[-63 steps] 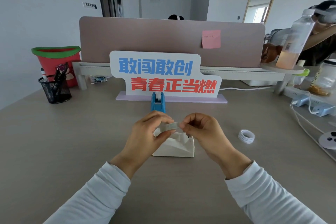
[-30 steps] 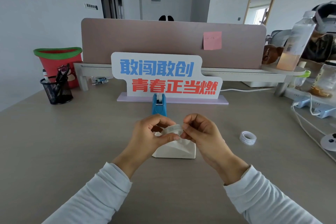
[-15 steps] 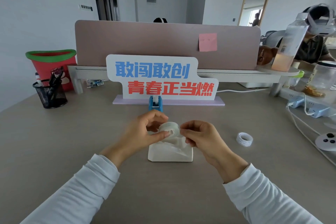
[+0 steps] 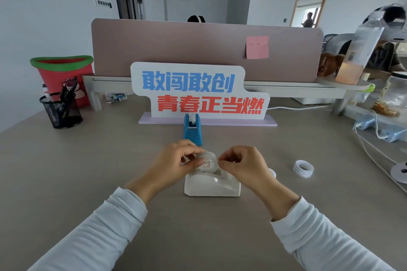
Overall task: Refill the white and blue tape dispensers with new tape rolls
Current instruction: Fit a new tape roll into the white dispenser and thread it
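The white tape dispenser point(image 4: 211, 186) sits on the desk in front of me. Just above its cradle my left hand point(image 4: 176, 164) and my right hand point(image 4: 243, 164) hold a clear tape roll point(image 4: 207, 161) between them, each pinching one side. Behind them stands the blue tape dispenser point(image 4: 193, 130), with a roll in it. A second loose roll point(image 4: 303, 168) lies flat on the desk to the right. A small white round piece point(image 4: 272, 172) peeks out behind my right wrist.
A slogan sign point(image 4: 198, 92) stands behind the blue dispenser, in front of a pink partition point(image 4: 176, 50). A mesh pen cup point(image 4: 60, 110) and red bin point(image 4: 63, 77) are far left. Cables, power strips point(image 4: 378, 127), a bottle point(image 4: 359, 55) and a jar crowd the right edge.
Both hands have lowered the clear roll from chest height down to the top of the white dispenser. The roll has turned so its side faces me.
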The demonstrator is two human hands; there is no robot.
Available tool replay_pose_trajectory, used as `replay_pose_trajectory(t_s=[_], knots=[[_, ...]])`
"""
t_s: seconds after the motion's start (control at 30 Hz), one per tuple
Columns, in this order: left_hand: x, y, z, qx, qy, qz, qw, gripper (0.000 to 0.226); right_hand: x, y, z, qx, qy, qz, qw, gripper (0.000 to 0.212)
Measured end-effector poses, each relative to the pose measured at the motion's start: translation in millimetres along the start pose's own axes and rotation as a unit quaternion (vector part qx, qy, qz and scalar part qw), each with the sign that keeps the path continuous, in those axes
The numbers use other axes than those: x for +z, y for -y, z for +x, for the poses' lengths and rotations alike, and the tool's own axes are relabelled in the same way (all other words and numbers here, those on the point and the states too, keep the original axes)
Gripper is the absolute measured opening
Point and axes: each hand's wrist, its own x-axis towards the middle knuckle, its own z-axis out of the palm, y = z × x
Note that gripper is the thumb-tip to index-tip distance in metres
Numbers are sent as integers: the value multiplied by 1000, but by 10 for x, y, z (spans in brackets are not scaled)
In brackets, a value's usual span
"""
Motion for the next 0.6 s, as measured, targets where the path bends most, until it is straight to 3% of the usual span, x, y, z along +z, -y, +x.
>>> replay_pose_trajectory(t_s=[0.27, 0.6], knots=[[-25, 20, -63, 24, 3, 31, 999, 36, 31, -12, -6, -23, -5, -42, 999, 11], [5, 25, -66, 62, 11, 58, 996, 27, 23, -20, -29, -44, -11, -92, 995, 6]])
